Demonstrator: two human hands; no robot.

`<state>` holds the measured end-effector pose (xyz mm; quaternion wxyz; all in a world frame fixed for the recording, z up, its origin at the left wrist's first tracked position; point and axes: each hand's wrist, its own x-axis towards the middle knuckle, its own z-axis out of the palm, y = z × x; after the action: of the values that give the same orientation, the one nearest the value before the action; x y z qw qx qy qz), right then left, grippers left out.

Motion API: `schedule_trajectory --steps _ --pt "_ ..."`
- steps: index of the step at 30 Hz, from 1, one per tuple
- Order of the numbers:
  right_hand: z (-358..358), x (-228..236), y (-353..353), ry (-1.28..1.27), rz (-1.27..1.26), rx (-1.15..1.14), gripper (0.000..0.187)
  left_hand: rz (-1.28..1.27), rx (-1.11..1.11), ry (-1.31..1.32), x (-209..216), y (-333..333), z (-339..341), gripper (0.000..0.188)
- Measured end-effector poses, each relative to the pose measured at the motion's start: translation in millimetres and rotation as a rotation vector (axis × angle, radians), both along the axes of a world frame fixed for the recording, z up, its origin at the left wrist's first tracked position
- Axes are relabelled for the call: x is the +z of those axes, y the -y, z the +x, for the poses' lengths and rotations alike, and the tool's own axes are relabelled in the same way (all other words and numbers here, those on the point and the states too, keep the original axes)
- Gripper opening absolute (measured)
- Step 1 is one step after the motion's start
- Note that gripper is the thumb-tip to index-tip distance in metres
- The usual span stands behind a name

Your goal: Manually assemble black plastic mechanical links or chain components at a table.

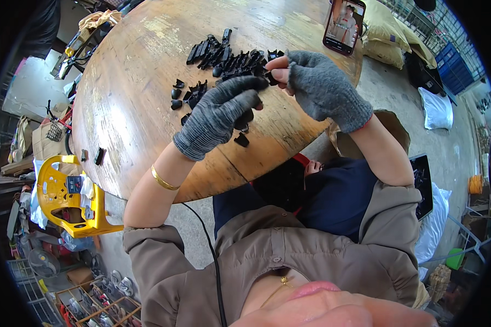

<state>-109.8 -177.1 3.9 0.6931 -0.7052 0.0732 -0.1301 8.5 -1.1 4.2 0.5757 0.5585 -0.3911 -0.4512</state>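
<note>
A heap of small black plastic parts (223, 57) lies on the round wooden table (147, 125), with loose ones to its left and nearer me. My right hand (330, 87), in a grey fingerless-tip glove, pinches a small black plastic part (270, 78) between bare thumb and fingertips. My left hand (218, 111), gloved in darker grey, reaches over the near side of the heap. Its index finger stretches to the pinched part, while the other fingers curl. Something dark shows beneath those fingers, but I cannot make out its shape. Below that hand rests another black piece (241, 140).
A phone (344, 24) showing a video stands at the table's far right. Two small pieces (99, 156) lie near the left edge. A yellow plastic chair (54, 191) stands left of the table, an open cardboard box (384, 131) at its right. A black cable (215, 256) crosses my front.
</note>
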Motion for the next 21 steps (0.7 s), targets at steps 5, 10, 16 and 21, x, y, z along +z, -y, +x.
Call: schedule_trajectory --steps 5,10,16,21 --pt "-2 4 -1 -0.108 0.0 -0.012 0.025 0.084 -0.01 0.093 4 -2 0 0.03" --pt "-4 4 -2 -0.118 -0.004 -0.01 0.025 0.085 0.009 0.178 0 -1 -1 0.029" --pt "-6 4 -15 -0.069 0.004 -0.063 0.025 0.021 0.101 0.28 -4 1 -4 0.024" --pt "-10 11 -14 -0.05 -0.344 -0.018 0.036 0.045 0.064 0.368 2 -4 -9 0.021"
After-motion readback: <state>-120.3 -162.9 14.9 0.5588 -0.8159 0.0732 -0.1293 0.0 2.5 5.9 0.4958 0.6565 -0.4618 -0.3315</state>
